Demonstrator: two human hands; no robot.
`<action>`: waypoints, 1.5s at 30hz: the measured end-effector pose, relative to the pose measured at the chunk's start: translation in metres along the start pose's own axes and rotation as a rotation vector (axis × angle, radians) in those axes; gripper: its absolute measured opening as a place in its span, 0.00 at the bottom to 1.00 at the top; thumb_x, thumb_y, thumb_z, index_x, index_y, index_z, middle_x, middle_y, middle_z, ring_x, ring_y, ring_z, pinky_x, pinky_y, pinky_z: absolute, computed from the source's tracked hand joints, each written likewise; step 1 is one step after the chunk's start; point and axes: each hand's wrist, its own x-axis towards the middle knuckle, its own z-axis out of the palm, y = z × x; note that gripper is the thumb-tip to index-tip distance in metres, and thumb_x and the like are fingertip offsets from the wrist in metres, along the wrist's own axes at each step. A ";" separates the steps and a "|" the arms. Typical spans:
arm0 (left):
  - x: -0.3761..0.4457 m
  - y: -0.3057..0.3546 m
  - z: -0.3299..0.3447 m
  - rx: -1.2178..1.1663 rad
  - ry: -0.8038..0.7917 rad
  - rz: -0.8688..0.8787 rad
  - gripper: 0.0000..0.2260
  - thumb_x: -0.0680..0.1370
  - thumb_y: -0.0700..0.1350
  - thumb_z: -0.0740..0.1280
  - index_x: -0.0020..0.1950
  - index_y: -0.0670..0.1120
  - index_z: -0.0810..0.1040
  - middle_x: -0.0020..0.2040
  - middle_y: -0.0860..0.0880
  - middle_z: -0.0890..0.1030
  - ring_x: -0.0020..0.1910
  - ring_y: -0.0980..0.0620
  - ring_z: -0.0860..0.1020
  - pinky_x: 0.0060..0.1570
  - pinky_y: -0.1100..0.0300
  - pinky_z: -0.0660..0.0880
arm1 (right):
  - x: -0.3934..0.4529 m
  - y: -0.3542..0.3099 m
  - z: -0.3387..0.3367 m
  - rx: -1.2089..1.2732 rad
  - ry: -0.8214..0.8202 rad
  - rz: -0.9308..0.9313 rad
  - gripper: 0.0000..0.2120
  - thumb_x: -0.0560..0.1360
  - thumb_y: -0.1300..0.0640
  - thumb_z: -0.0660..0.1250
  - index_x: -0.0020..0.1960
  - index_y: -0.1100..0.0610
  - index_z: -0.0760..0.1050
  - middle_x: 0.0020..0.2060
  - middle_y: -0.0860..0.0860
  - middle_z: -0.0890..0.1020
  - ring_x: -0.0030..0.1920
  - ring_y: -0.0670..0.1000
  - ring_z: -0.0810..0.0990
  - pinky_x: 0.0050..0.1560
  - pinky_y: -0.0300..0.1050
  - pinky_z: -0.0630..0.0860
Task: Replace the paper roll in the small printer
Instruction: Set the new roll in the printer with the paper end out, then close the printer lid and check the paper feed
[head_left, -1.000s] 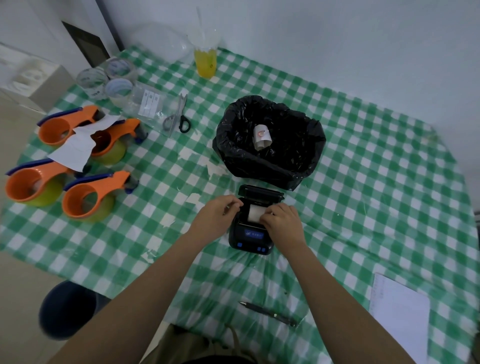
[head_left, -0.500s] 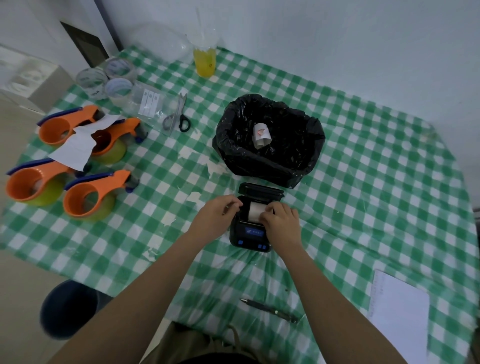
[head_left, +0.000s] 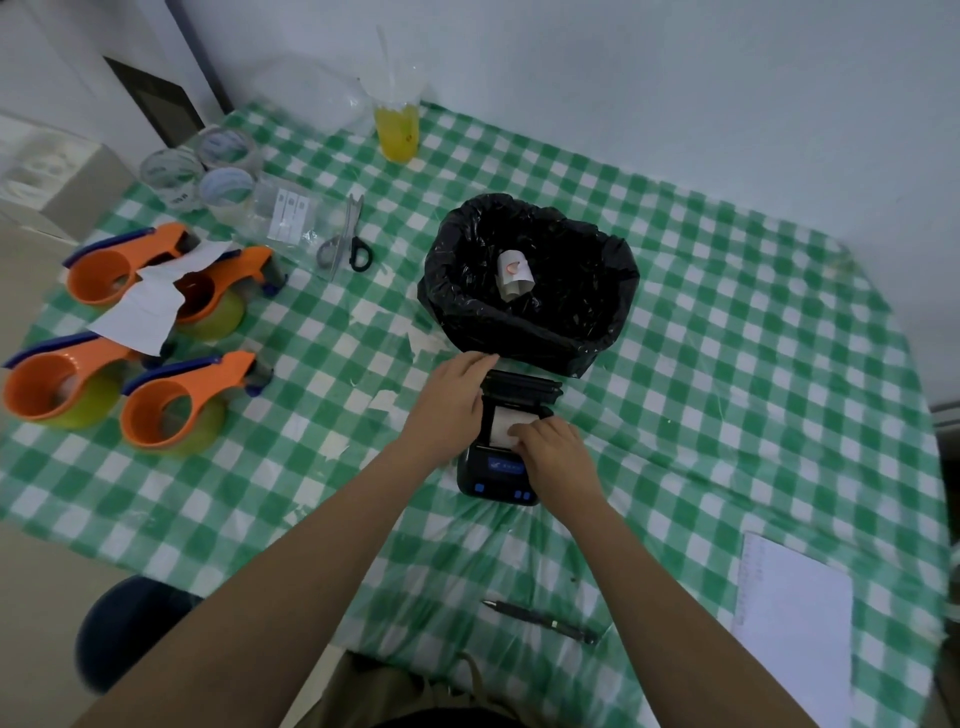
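Note:
A small black printer (head_left: 500, 475) lies on the green checked tablecloth (head_left: 727, 364), its lid (head_left: 522, 388) swung open toward the back. A white paper roll (head_left: 506, 421) sits in its bay. My left hand (head_left: 451, 402) rests against the printer's left side, fingers reaching up to the lid's left corner. My right hand (head_left: 556, 457) lies over the printer's front, fingertips pressing on the paper roll. An old paper core (head_left: 514, 274) lies inside the black-lined bin (head_left: 530, 332) just behind the printer.
Several orange tape dispensers (head_left: 176, 400) and a paper slip (head_left: 150, 301) stand at the left. Scissors (head_left: 345, 241), tape rolls (head_left: 197, 174) and a yellow drink cup (head_left: 397, 130) sit at the back. A pen (head_left: 537, 621) and white notepad (head_left: 795, 623) lie near the front.
My left hand has slid forward along the printer's left side, up to the open lid's corner. My right hand stays on the paper roll.

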 end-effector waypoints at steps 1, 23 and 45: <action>0.004 0.001 0.001 0.028 -0.028 0.002 0.23 0.78 0.35 0.56 0.73 0.43 0.62 0.72 0.44 0.66 0.70 0.45 0.64 0.69 0.53 0.65 | 0.000 0.001 0.000 0.000 0.004 -0.008 0.12 0.61 0.66 0.77 0.42 0.58 0.81 0.33 0.51 0.82 0.36 0.54 0.80 0.38 0.43 0.77; -0.024 -0.017 0.020 0.091 -0.149 0.027 0.18 0.77 0.35 0.56 0.66 0.41 0.71 0.62 0.41 0.77 0.58 0.43 0.75 0.57 0.53 0.72 | -0.006 -0.007 -0.006 0.152 0.124 0.172 0.03 0.69 0.61 0.70 0.42 0.57 0.81 0.37 0.53 0.79 0.38 0.56 0.76 0.44 0.39 0.66; 0.022 0.000 0.015 0.175 -0.222 -0.362 0.24 0.67 0.45 0.75 0.56 0.39 0.68 0.55 0.39 0.76 0.56 0.39 0.74 0.51 0.46 0.74 | 0.057 0.009 -0.053 0.150 -0.611 0.680 0.15 0.71 0.53 0.71 0.51 0.60 0.72 0.49 0.57 0.77 0.50 0.58 0.78 0.43 0.46 0.70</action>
